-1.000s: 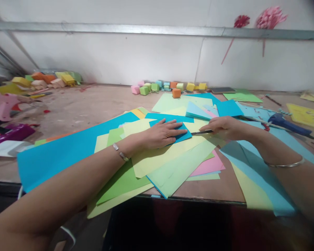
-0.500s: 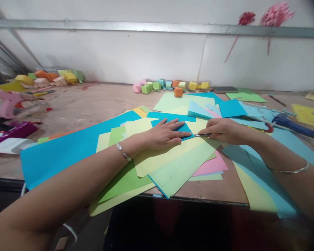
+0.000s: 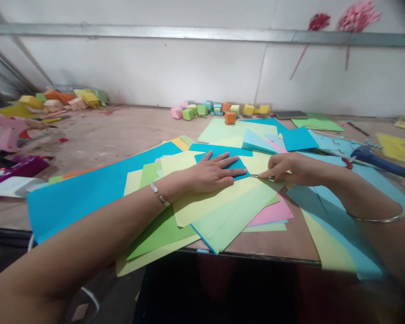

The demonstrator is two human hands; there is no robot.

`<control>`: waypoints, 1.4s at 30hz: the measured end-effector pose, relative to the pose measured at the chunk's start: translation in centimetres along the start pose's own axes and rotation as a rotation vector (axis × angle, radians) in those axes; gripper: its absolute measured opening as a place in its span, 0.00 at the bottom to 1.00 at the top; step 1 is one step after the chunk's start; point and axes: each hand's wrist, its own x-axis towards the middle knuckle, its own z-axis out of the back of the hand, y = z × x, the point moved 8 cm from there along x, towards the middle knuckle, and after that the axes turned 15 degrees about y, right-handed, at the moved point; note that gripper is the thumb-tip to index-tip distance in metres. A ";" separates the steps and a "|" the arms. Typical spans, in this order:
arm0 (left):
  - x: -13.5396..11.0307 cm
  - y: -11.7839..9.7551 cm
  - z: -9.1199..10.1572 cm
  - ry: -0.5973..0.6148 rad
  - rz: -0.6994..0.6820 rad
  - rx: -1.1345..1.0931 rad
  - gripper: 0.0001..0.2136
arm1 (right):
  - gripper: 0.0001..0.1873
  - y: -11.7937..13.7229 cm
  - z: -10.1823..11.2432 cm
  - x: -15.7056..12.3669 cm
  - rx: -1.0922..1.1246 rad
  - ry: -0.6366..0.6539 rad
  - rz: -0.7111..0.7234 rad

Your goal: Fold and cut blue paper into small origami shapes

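Observation:
My left hand [image 3: 213, 173] lies flat with fingers spread, pressing on a small blue paper piece [image 3: 240, 170] that rests on a pale yellow sheet [image 3: 189, 209]. Between the fingers of my right hand [image 3: 286, 168] is a slim metal tool [image 3: 254, 175], its tip touching the right corner of the blue piece. My grip covers most of the tool, so its exact kind is unclear. Beneath and around both hands, coloured sheets overlap, including a long blue sheet [image 3: 87, 195] on the left and a pale green sheet [image 3: 219, 229] in front.
Small paper cubes [image 3: 230, 118] line the back of the table. A pink glue gun [image 3: 8, 130] and purple device [image 3: 30, 173] stand left; a dark blue glue gun [image 3: 380, 160] lies right. Light blue sheets [image 3: 337, 216] overhang the front edge.
My right hand has shifted its grip on the tool, with the index finger now stretched along it toward the tip. My left hand stays in place on the blue piece.

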 end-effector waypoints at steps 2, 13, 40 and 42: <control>-0.1 0.0 -0.1 0.003 0.000 0.002 0.22 | 0.22 0.2 0.1 -0.1 0.002 0.002 0.015; 0.1 0.3 -0.3 0.008 0.002 0.017 0.22 | 0.25 0.6 -0.5 0.1 -0.008 0.041 -0.023; -0.6 1.1 1.0 -0.028 -0.009 0.018 0.25 | 0.22 5.5 -1.1 1.8 -0.208 -0.250 0.144; -1.4 2.1 1.9 -0.032 -0.049 0.014 0.31 | 0.21 5.3 -1.1 1.8 -0.210 -0.243 0.135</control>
